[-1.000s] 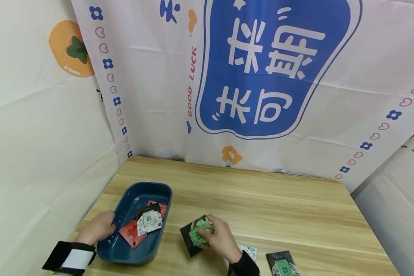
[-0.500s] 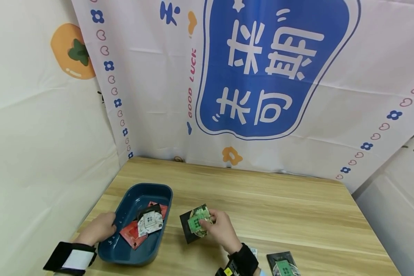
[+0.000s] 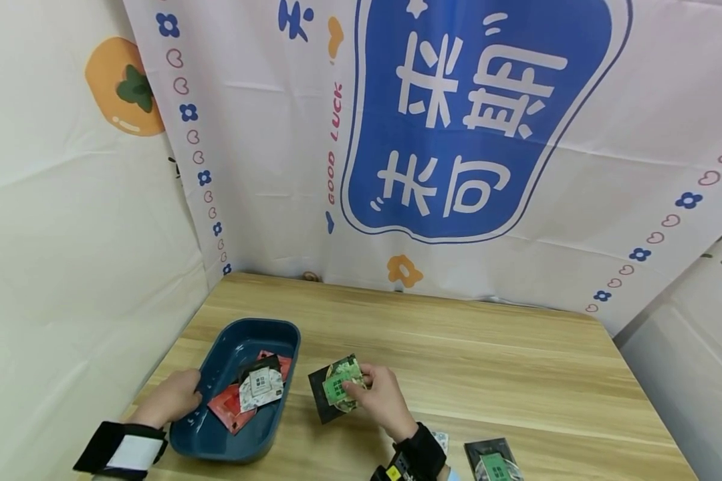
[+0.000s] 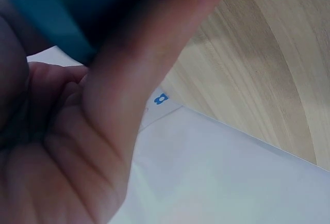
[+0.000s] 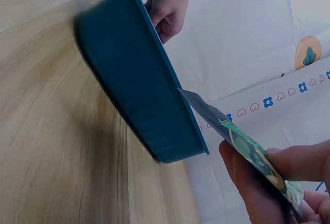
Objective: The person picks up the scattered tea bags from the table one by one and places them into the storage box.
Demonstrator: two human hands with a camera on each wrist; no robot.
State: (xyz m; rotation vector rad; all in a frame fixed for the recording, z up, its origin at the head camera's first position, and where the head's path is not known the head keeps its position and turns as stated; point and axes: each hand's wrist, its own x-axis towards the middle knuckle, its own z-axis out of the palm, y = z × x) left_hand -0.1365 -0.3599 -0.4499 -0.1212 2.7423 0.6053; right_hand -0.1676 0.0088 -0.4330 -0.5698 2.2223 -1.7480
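My left hand (image 3: 177,395) grips the left rim of a dark blue tray (image 3: 237,451), thumb and fingers on either side of its wall in the left wrist view. Inside the tray lie red sachets (image 3: 231,409) and a black-and-white sachet (image 3: 261,382) on top of them. To the tray's right, my right hand (image 3: 385,401) pinches a black-and-green sachet (image 3: 335,387) between thumb and fingers. In the right wrist view that sachet (image 5: 252,154) is seen nearly edge-on, raised beside the tray's outer wall (image 5: 139,74).
Another black-and-green sachet (image 3: 495,461) lies on the wooden table (image 3: 457,361) at the near right. A whitish sachet (image 3: 441,439) is partly hidden behind my right wrist. A printed cloth (image 3: 289,167) hangs along the table's back edge.
My right hand has lifted the black-and-green sachet and shifted it slightly left and away from me, turning it a little. The left hand and tray have stayed in place.
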